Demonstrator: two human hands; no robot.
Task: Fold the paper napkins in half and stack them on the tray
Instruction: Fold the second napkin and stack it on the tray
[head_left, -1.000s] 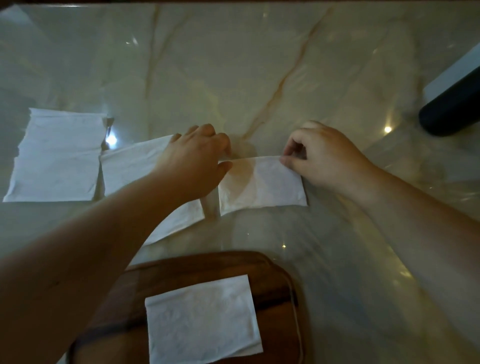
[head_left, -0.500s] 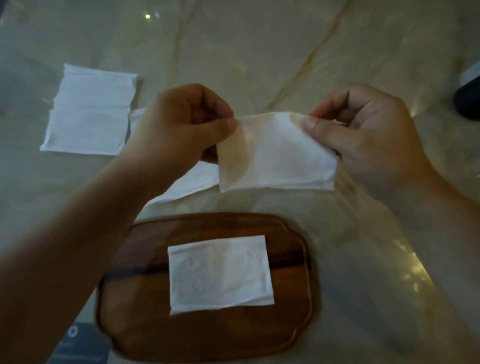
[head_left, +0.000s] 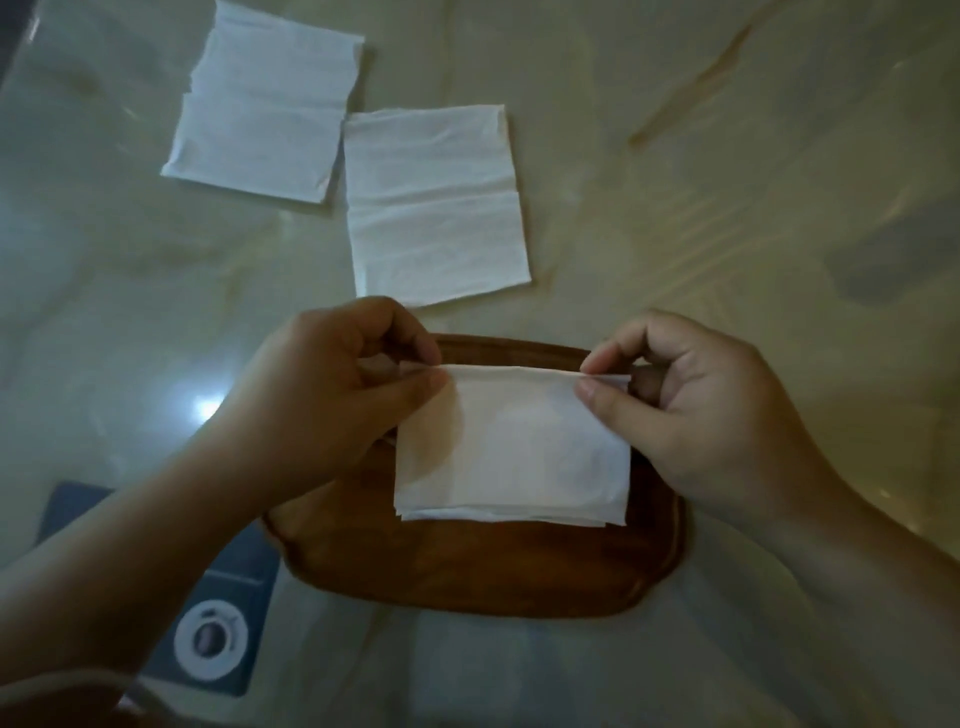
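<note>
Glossy marble-patterned tabletop (head_left: 675, 234) carried a brown wooden tray (head_left: 467, 577); above it, the left hand (head_left: 332, 395) and right hand (head_left: 696, 415) pinched a folded white paper napkin (head_left: 511, 447) by its top corners, the sheet hanging between them.

Two flat napkins (head_left: 435, 202) crowd the table (head_left: 727, 182) beyond the tray (head_left: 467, 577); its right side lies bare.

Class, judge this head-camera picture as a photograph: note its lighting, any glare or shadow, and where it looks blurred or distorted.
Head view: dim, greenish light; a glare spot on the table beside the left hand; that hand's shadow darkens the left side of the held napkin; the right hand and tray look slightly soft; the table at right shows streaky blur; wide-angle stretching enlarges the forearms at the edges.
</note>
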